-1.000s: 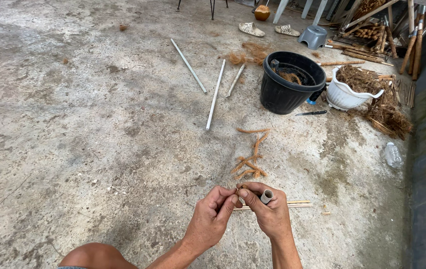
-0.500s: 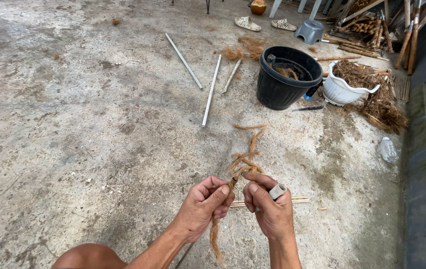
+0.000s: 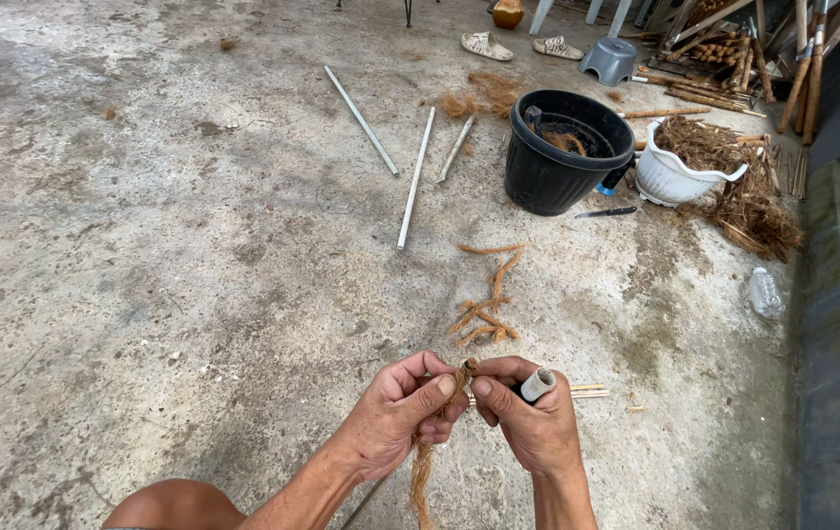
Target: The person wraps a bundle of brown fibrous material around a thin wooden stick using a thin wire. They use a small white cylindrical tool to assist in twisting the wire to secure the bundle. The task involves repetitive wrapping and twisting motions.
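Rough, stained concrete floor (image 3: 145,294) lies under both hands, which meet low in the view: the left hand (image 3: 400,412) and right hand (image 3: 528,417) each pinch a strand of brown coir fibre (image 3: 423,471) between thumb and fingers, the right also gripping a short pale tube (image 3: 539,384). The fibre looks light, limp and scratchy, likely best held near the twist. Farther off, a black bucket (image 3: 552,177) holds some fibre, and a white pot (image 3: 680,177) is heaped with it.

Stained concrete floor (image 3: 145,245) — daylight; grey plastic stool (image 3: 608,59) beyond.
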